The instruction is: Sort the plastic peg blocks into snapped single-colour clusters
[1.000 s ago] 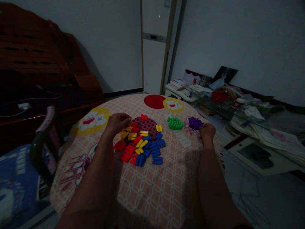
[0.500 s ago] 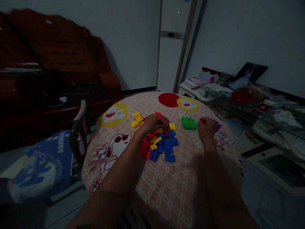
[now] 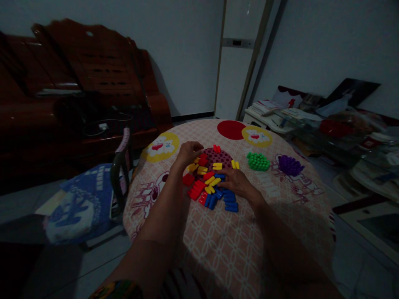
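Observation:
Several plastic building blocks lie in a loose pile in front of me. My left hand [image 3: 188, 153] hovers at the pile's far left, over the yellow blocks [image 3: 192, 167], with fingers and thumb apart. My right hand [image 3: 236, 182] reaches over the right side, fingers apart around a blue block [image 3: 220, 176]; whether it touches the block is unclear. More blue blocks [image 3: 231, 206] lie below this hand, partly hidden by it. Red blocks [image 3: 197, 190] are at the near left, and a single red block [image 3: 217, 148] sits at the far edge.
To the right stand a green cluster of blocks [image 3: 258, 161] and a purple cluster [image 3: 290, 165]. The round table wears a patterned cloth [image 3: 215, 245]. A chair with a blue cover [image 3: 84, 199] stands at left, a wooden sofa [image 3: 93, 70] behind it. A cluttered glass cabinet [image 3: 299, 128] is at right.
My right hand has moved left from beside the green and purple clusters to the blue blocks. My left hand has drawn back left toward the yellow ones. The view has shifted slightly left.

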Demonstrator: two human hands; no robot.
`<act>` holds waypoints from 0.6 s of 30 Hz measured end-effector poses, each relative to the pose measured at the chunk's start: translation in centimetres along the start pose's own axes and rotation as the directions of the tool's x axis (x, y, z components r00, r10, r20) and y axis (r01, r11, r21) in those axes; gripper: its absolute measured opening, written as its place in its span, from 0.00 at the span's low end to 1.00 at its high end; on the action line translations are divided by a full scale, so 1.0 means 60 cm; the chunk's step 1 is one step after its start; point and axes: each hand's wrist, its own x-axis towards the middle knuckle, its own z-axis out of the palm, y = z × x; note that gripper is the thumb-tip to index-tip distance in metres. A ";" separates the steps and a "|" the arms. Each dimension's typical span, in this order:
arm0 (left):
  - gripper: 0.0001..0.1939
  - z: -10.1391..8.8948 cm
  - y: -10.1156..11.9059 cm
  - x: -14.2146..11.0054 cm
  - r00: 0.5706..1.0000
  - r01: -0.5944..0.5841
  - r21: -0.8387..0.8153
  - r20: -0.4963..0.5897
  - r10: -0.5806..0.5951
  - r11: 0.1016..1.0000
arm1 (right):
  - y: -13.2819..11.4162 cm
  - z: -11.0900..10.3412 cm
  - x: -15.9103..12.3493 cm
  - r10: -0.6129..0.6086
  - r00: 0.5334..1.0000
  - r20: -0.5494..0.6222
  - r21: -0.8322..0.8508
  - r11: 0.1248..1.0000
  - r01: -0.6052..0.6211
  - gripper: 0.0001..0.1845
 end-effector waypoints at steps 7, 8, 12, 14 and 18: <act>0.18 -0.015 -0.063 0.002 0.952 0.245 -0.060 -0.172 -0.252 0.968 | 0.021 -0.012 0.003 0.104 0.912 -0.398 -0.047 0.990 -0.134 0.14; 0.19 -0.010 -0.067 0.003 0.948 0.263 -0.059 -0.170 -0.270 0.963 | 0.027 -0.019 0.004 0.129 0.876 -0.464 -0.026 0.987 -0.159 0.13; 0.17 0.007 -0.081 0.005 0.933 0.321 -0.079 -0.145 -0.330 0.944 | 0.075 -0.074 -0.008 0.184 0.629 -0.755 0.022 0.966 -0.257 0.15; 0.18 0.007 -0.086 0.004 0.921 0.318 -0.093 -0.204 -0.331 0.943 | 0.117 -0.116 -0.030 0.174 0.419 -0.891 0.037 0.949 -0.314 0.17; 0.16 0.003 -0.094 0.000 0.889 0.314 -0.106 -0.317 -0.331 0.944 | 0.226 -0.198 -0.098 0.196 0.004 -0.981 0.178 0.900 -0.397 0.24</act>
